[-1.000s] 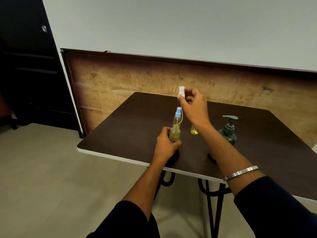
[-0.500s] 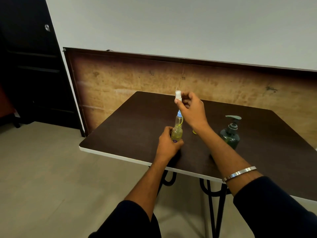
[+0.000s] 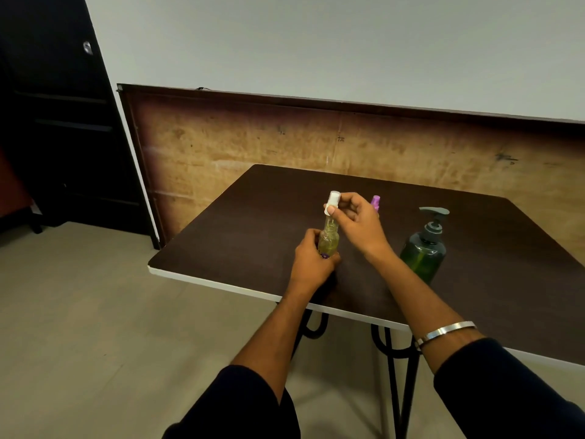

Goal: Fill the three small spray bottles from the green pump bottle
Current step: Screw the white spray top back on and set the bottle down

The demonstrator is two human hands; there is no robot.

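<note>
While left hand [image 3: 311, 264] grips small clear yellow-filled spray bottle [image 3: 329, 240], right hand [image 3: 354, 221] pinches white spray cap [image 3: 332, 202]; keep bottle upright, seat cap straight, then twist.

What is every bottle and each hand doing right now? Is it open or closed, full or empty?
Small spray bottle: upright on the table, yellow-green liquid inside, white spray top being fitted at its neck.
White spray top: pinched by the right hand.
Left hand: grips the small bottle's base.
Right hand: pinches the spray top.
Purple-topped bottle: standing, capped, mostly hidden.
Green pump bottle: upright, pump on, untouched, part full.
</note>
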